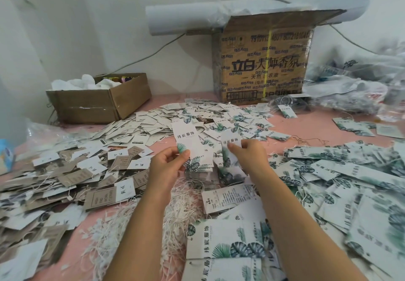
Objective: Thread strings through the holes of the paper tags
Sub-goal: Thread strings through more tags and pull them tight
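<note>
My left hand (167,164) pinches the lower end of a long white paper tag (188,137) printed with green leaves and black characters, holding it upright above the table. To its right, my right hand (247,152) grips a second leaf-printed tag (230,143), blurred and tilted. Below both hands lies a loose heap of white strings (179,208) on the pink table cover (306,125). No string is visibly in either hand. Whether a hole in either held tag is threaded cannot be made out.
Piles of tags cover the table: brown and white small ones (72,177) at left, leaf-printed ones (350,182) at right and in front. A low open carton (100,103) stands back left, a tall printed carton (263,66) back centre, plastic bags (355,87) back right.
</note>
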Demonstrator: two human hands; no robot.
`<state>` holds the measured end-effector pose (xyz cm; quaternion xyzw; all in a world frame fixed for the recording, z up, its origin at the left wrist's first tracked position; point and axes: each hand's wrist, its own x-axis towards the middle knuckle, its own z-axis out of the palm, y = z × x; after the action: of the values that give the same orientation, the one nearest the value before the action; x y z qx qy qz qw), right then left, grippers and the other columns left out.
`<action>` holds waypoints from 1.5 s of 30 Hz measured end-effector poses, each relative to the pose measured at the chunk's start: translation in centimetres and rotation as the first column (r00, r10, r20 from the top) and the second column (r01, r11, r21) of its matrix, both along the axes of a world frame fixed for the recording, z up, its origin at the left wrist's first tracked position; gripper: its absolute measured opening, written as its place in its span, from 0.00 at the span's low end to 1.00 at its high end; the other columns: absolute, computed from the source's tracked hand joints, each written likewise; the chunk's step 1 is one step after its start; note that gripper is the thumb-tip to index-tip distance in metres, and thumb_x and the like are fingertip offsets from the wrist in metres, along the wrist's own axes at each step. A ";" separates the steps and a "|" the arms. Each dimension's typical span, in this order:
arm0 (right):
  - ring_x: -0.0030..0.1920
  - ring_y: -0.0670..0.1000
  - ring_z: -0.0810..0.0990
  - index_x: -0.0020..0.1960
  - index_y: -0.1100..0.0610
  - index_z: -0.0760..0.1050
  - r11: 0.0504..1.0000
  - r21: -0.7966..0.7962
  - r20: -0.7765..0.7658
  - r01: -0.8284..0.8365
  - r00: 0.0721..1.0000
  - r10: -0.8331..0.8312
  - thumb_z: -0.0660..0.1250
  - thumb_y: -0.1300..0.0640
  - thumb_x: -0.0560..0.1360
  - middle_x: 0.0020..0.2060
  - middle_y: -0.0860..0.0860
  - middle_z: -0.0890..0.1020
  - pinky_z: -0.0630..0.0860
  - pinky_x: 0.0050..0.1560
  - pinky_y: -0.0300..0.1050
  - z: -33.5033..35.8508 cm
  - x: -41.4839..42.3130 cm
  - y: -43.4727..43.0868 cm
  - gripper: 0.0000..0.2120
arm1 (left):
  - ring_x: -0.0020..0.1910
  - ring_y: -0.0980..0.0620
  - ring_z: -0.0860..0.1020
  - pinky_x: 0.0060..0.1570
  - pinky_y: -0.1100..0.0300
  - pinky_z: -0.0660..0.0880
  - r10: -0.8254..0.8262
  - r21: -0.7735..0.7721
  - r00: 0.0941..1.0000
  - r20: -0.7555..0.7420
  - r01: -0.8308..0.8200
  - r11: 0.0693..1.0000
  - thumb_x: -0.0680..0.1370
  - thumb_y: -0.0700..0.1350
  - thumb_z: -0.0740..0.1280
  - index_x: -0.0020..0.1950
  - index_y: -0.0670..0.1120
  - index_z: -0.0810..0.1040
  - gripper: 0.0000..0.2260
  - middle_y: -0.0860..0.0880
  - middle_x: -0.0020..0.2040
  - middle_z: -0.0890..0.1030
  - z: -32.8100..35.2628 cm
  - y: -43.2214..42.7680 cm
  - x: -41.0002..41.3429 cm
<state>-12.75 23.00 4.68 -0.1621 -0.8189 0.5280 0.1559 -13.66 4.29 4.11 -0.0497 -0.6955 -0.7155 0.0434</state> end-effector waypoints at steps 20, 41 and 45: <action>0.19 0.41 0.62 0.28 0.52 0.70 0.942 0.158 -0.162 -0.296 0.933 0.321 0.69 0.49 0.73 0.17 0.43 0.67 0.58 0.22 0.33 2.6 1.4 -2.1 0.17 | 0.38 0.54 0.81 0.38 0.61 0.79 -0.356 -0.059 0.935 -0.003 0.355 0.933 0.74 0.37 0.68 0.47 0.43 0.79 0.04 0.50 0.39 0.84 0.5 0.7 1.1; 0.28 0.46 0.68 0.48 0.62 0.73 0.516 -0.721 -0.436 -0.463 0.881 0.182 0.52 0.78 0.71 0.31 0.51 0.68 0.68 0.28 0.37 4.9 1.7 -2.7 0.17 | 0.36 0.50 0.82 0.35 0.60 0.79 -0.649 0.293 0.756 0.079 0.605 0.741 0.67 0.36 0.65 0.49 0.38 0.81 0.12 0.43 0.41 0.84 1.3 -0.1 2.0; 0.30 0.48 0.68 0.42 0.60 0.73 0.897 -0.377 -0.306 -0.231 0.945 0.115 0.51 0.79 0.69 0.32 0.52 0.68 0.69 0.32 0.42 4.2 1.6 -1.1 0.19 | 0.37 0.51 0.82 0.35 0.61 0.80 -0.602 0.294 0.797 0.054 0.563 0.772 0.67 0.36 0.66 0.43 0.42 0.86 0.11 0.44 0.41 0.84 1.3 -1.0 1.6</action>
<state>-11.20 21.86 8.92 -0.0415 -0.6722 0.7161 0.1831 -12.11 3.32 5.45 -0.2047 -0.5457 -0.7807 -0.2254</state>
